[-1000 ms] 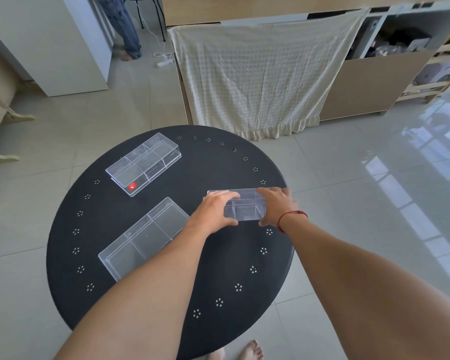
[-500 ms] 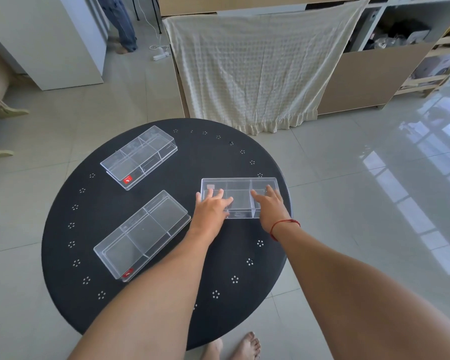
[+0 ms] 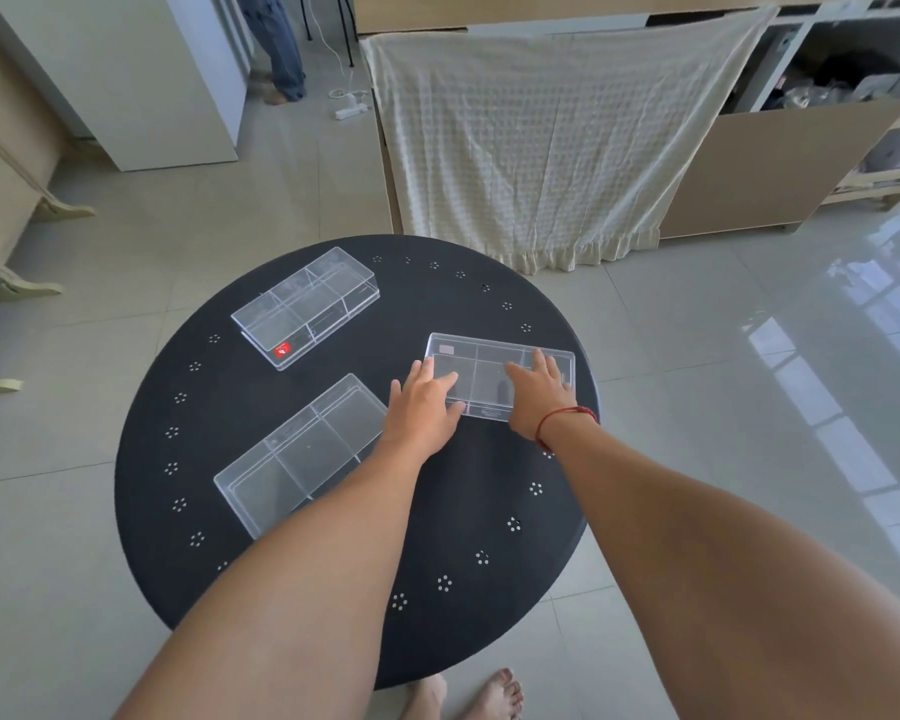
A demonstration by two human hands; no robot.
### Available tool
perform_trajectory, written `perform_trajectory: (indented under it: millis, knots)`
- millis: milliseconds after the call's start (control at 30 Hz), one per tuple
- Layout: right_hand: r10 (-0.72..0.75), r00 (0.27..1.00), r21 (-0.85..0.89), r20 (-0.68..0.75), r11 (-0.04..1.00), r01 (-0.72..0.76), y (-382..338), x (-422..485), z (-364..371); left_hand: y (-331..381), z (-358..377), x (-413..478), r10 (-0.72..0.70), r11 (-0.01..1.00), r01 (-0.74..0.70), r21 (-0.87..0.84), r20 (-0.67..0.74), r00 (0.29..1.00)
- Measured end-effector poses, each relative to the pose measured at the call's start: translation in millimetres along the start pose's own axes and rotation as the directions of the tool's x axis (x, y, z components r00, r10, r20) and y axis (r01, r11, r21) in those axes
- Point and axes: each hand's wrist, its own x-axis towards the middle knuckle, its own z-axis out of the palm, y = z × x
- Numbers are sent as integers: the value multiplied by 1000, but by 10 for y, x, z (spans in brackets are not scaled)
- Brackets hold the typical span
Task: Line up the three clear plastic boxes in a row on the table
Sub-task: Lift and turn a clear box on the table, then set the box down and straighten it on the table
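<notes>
Three clear plastic boxes with inner dividers lie on a round black table (image 3: 453,517). The far-left box (image 3: 305,306) has a red sticker and sits at a slant. Below it the near-left box (image 3: 302,454) also lies slanted, partly hidden by my left forearm. The right box (image 3: 489,356) lies almost level near the table's right edge. My left hand (image 3: 424,402) rests flat over its near-left corner with fingers spread. My right hand (image 3: 539,394), with a red string at the wrist, lies flat on its right half.
A cream cloth (image 3: 557,142) hangs over a wooden unit just beyond the table. A person's legs (image 3: 276,49) stand at the back by a white cabinet (image 3: 126,80), with a power strip (image 3: 352,109) on the tiled floor. My bare feet (image 3: 468,693) show below the table.
My hands gripped the ends of the right box a second ago. They have since shifted to lie flat on its top, and the box rests slightly further right on the table.
</notes>
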Motion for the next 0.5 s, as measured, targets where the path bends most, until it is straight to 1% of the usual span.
perform_trajectory:
  millis: [67, 133, 200, 300, 400, 433, 500]
  knots:
    - [-52, 999, 21, 2, 998, 52, -189, -5, -73, -99, -172, -85, -44, 999, 42, -27, -58, 997]
    - [-105, 994, 34, 6, 994, 105, -412, -7, -129, -226, -337, -178, -136, 988, 126, -84, -123, 983]
    - [-167, 986, 43, 18, 985, 166, -652, -4, -126, -391, -473, -295, -254, 965, 236, -112, -180, 950]
    - [-258, 964, 81, 63, 964, 252, -1024, -15, -18, -680, -603, -531, -424, 906, 409, -110, -215, 880]
    - [-278, 950, 129, 142, 957, 261, -1362, -62, 158, -1006, -620, -785, -595, 801, 595, -64, -188, 781]
    - [-270, 951, 144, 154, 958, 248, -1452, -71, 221, -1109, -600, -857, -650, 758, 648, -72, -160, 743]
    - [-246, 955, 174, 168, 961, 217, -1586, -90, 343, -1254, -559, -967, -738, 673, 723, -156, -70, 672]
